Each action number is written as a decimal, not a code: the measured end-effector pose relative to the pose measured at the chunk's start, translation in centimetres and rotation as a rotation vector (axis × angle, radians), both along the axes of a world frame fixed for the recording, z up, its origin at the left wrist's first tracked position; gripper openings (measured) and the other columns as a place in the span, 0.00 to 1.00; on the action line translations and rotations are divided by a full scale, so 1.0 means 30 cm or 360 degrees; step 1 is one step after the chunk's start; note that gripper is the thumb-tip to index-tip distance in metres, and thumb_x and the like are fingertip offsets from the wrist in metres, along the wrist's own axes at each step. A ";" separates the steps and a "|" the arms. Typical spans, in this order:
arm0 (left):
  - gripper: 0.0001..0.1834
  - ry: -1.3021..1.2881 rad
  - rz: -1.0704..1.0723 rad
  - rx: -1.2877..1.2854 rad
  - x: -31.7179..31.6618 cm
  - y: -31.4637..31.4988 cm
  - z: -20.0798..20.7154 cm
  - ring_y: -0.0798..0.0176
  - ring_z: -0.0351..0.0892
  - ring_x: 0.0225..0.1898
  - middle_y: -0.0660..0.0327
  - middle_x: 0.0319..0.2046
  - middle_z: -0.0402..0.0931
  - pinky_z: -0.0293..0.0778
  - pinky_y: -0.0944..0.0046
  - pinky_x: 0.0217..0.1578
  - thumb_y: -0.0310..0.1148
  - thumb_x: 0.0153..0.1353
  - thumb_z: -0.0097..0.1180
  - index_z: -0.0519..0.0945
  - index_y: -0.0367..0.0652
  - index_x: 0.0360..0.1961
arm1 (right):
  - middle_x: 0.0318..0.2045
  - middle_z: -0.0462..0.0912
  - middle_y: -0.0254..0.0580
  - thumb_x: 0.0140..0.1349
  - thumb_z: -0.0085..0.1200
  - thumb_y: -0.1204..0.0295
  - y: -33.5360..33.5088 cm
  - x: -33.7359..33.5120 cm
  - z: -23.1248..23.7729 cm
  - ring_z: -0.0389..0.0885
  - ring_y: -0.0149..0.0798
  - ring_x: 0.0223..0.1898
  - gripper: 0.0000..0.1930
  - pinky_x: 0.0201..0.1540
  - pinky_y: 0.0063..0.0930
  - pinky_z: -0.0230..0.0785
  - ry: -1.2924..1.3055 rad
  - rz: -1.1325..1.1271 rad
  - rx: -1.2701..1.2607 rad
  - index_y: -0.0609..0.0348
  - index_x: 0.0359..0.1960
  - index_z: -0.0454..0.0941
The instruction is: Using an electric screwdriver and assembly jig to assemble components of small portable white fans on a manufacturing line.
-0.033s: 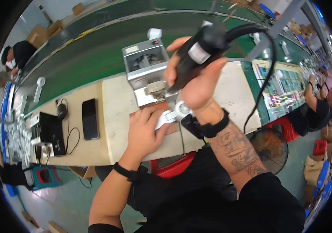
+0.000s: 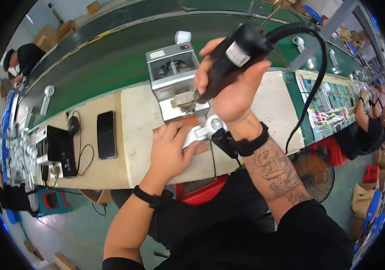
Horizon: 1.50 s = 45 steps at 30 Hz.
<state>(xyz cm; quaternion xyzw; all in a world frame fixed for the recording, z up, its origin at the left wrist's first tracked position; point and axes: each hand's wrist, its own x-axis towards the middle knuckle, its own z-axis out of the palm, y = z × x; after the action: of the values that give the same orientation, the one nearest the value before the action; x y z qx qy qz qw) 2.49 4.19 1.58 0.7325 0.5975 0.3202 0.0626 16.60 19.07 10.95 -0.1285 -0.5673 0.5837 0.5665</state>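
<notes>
- Head view: your right hand (image 2: 232,92) wraps its fingers round a black screwdriver (image 2: 228,58), beside the grey machine (image 2: 171,83).
- Your left hand (image 2: 170,148), fingers half curled, holds a white fan (image 2: 198,133) on the mat (image 2: 201,147).

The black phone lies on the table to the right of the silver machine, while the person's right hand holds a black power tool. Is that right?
Not quite: the head view shows the black phone on the table to the left of the silver machine. The right hand does hold a black power tool.
</notes>
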 end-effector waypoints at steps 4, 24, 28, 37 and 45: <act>0.23 -0.0048 0.0011 0.0030 -0.029 -0.017 -0.026 0.45 0.78 0.49 0.55 0.51 0.80 0.71 0.48 0.53 0.37 0.61 0.71 0.85 0.41 0.56 | 0.23 0.78 0.38 0.56 0.27 0.09 -0.012 -0.095 -0.048 0.76 0.33 0.24 0.59 0.30 0.29 0.70 -0.0098 0.0031 -0.0048 0.60 0.50 0.73; 0.22 -0.0071 0.0030 0.0063 -0.047 -0.016 -0.053 0.48 0.77 0.50 0.57 0.50 0.79 0.70 0.50 0.52 0.39 0.61 0.73 0.86 0.44 0.54 | 0.23 0.77 0.44 0.64 0.22 0.13 -0.179 0.045 -0.090 0.76 0.35 0.22 0.59 0.29 0.30 0.72 -0.0102 0.0023 -0.0258 0.68 0.53 0.71; 0.22 -0.0092 0.0015 0.0070 -0.041 -0.014 -0.058 0.47 0.77 0.48 0.57 0.50 0.79 0.70 0.49 0.52 0.37 0.60 0.73 0.86 0.43 0.55 | 0.24 0.77 0.44 0.64 0.22 0.13 -0.192 0.051 -0.105 0.77 0.35 0.22 0.59 0.29 0.29 0.72 -0.0139 -0.0001 -0.0230 0.68 0.52 0.71; 0.22 -0.0030 0.0026 0.0097 -0.025 -0.025 -0.050 0.47 0.77 0.49 0.57 0.49 0.79 0.71 0.50 0.51 0.38 0.60 0.72 0.85 0.43 0.55 | 0.22 0.76 0.41 0.49 0.31 0.06 -0.238 0.075 -0.143 0.76 0.35 0.23 0.61 0.30 0.31 0.72 -0.0223 0.0061 -0.0289 0.62 0.48 0.70; 0.27 0.0011 -0.0042 0.0030 0.000 -0.065 0.017 0.46 0.76 0.53 0.55 0.54 0.79 0.69 0.48 0.55 0.39 0.61 0.72 0.83 0.42 0.60 | 0.24 0.76 0.36 0.52 0.37 0.09 -0.246 0.092 -0.122 0.75 0.30 0.24 0.58 0.29 0.25 0.68 -0.0190 0.0162 -0.0223 0.60 0.49 0.73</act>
<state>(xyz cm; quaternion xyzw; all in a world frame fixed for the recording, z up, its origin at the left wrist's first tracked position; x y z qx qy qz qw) 2.49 2.24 2.08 0.7420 0.5849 0.3224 0.0577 19.35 11.68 7.28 -0.1734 -0.5637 0.6413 0.4909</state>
